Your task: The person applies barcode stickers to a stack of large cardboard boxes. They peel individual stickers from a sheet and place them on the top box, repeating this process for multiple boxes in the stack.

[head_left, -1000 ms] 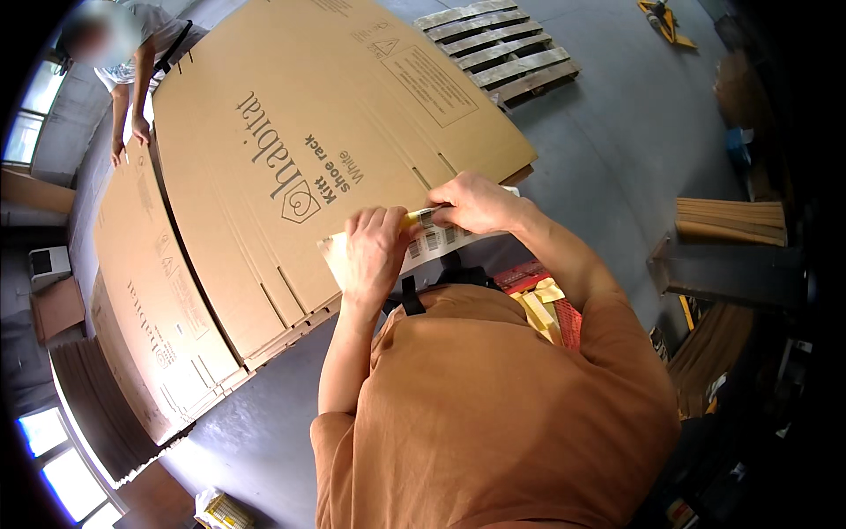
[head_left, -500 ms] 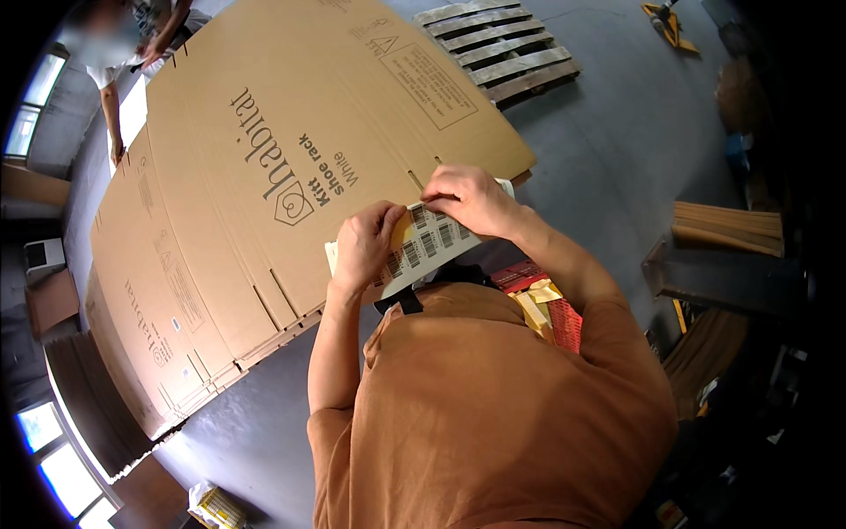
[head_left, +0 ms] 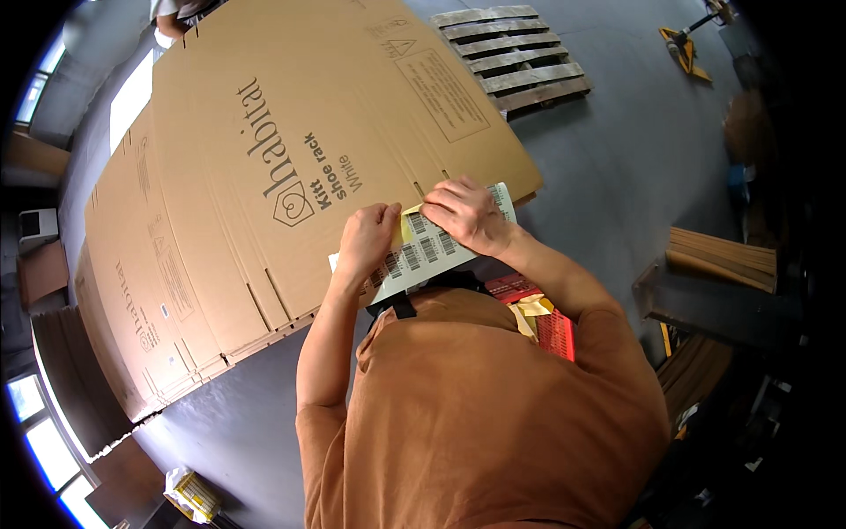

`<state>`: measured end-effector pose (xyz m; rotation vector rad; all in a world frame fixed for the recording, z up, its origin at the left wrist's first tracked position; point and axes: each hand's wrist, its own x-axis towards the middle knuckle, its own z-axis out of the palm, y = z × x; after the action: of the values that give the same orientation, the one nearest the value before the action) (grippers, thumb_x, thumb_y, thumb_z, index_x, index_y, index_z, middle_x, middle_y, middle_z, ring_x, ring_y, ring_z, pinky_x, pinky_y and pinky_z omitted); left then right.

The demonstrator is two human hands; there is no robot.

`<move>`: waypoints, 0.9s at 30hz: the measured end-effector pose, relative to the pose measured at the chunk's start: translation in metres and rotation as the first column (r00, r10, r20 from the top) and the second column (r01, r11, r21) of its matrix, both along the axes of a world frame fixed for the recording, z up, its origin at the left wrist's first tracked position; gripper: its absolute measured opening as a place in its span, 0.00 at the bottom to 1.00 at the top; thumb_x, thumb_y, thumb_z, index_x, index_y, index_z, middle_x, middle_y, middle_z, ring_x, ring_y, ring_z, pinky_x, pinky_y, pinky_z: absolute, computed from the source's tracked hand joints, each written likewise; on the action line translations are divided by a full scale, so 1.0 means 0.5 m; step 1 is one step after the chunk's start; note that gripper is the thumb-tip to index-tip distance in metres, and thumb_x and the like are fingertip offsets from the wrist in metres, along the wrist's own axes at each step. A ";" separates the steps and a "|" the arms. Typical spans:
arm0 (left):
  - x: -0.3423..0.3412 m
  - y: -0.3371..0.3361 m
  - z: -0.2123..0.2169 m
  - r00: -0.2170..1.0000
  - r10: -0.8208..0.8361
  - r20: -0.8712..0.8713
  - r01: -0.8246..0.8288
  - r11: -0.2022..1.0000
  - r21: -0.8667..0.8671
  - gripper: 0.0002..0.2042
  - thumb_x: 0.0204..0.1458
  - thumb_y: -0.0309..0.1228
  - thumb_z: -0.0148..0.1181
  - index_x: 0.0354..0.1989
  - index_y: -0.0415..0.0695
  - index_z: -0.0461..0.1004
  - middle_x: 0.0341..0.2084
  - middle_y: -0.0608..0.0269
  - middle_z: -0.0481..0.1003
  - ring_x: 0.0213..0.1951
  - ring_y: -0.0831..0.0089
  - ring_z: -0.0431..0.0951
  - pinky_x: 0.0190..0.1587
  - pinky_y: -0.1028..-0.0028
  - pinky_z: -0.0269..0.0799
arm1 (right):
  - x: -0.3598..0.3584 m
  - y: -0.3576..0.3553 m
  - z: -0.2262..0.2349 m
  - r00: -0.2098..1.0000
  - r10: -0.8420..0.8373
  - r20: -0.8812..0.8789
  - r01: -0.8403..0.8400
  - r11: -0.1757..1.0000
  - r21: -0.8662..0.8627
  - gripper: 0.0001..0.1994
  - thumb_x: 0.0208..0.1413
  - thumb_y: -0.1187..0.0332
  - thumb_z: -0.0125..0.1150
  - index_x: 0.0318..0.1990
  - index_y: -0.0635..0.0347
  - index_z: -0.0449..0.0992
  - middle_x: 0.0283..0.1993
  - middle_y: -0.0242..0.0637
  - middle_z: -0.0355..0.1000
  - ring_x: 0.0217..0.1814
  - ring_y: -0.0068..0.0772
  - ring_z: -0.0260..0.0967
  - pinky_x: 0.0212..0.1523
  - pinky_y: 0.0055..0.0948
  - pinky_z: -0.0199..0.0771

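Between my hands is a pale sheet of barcode labels [head_left: 432, 254], tilted over the near edge of a stack of flat cardboard cartons [head_left: 220, 176]. My left hand [head_left: 368, 236] pinches the sheet's upper edge with thumb and fingers. Beside it, my right hand [head_left: 471, 216] grips the same edge with bent fingers, its back turned up. A strip of yellow backing [head_left: 408, 226] shows in the gap between both hands. The fingertips are partly hidden, so I cannot tell whether a single label is being lifted.
A wooden pallet [head_left: 515, 57] lies on the floor beyond the stack. Near my waist is a red plastic basket [head_left: 555, 333] with yellow paper scraps. Cardboard pieces [head_left: 723, 256] lie at the right, and a yellow pallet jack [head_left: 686, 55] stands farther back. Part of another person [head_left: 174, 22] shows far left.
My right hand has turned flatter over the sheet, and more of the sheet's right end shows. The other person has moved mostly out of view at the far left.
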<state>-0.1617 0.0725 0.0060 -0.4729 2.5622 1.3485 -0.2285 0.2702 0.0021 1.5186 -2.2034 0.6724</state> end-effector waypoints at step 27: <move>-0.179 0.011 -0.076 0.940 -0.318 0.125 0.337 0.802 -0.493 0.30 0.61 0.51 0.45 0.70 0.56 0.52 0.28 0.50 0.80 0.31 0.49 0.80 0.32 0.54 0.75 | -0.416 -0.150 -0.135 0.762 -0.187 0.619 -0.095 0.915 0.393 0.07 0.54 0.65 0.57 0.34 0.57 0.76 0.53 0.42 0.66 0.59 0.44 0.61 0.60 0.38 0.60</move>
<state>-0.2515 0.0778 -0.0319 -0.1078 2.7871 0.5302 -0.4365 0.1951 -0.0653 1.5626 -3.0618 0.8655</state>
